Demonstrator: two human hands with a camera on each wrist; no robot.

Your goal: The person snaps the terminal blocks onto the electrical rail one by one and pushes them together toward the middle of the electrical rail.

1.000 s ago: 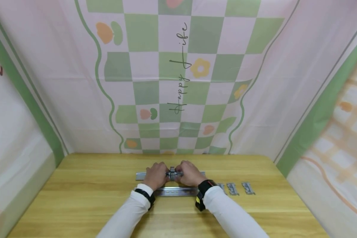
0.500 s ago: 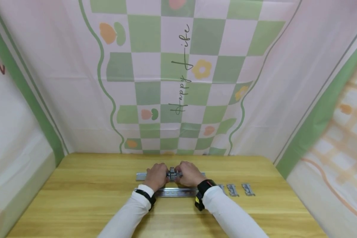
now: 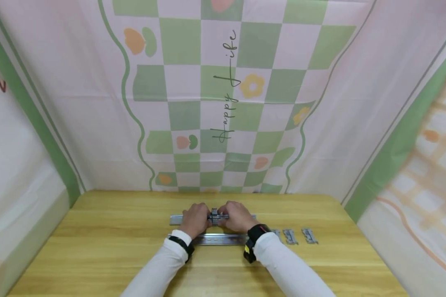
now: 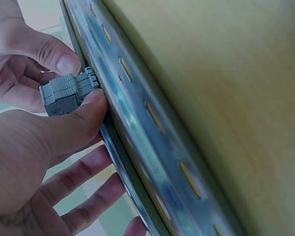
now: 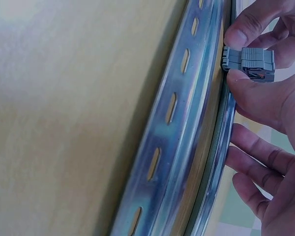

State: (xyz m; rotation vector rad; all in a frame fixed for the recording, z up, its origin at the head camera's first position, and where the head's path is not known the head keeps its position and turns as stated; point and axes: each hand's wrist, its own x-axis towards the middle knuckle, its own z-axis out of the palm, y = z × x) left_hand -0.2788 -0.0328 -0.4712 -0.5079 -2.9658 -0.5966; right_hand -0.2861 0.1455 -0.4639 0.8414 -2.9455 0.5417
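A small stack of grey terminal blocks [image 3: 214,216] sits on the far DIN rail [image 3: 176,220], between both hands. My left hand [image 3: 195,219] holds the stack from the left, its thumb [image 4: 94,105] against the block's near end in the left wrist view. From the other side my right hand [image 3: 238,217] pinches the same terminal blocks [image 5: 253,60], thumb and fingers close to the rail. The remaining fingers of each hand spread along the rail's far side. How the blocks' feet meet the rail is hidden by the fingers.
A second slotted DIN rail [image 3: 220,239] lies parallel, nearer to me, partly under the wrists. To the right, loose terminal blocks [image 3: 290,236] lie in a row on the wooden table [image 3: 96,247], one partly covered by the right sleeve. A patterned curtain [image 3: 215,103] hangs behind.
Both hands stay at the terminal blocks on the far rail, with hardly any shift. The head view moves very slightly; nothing is let go.
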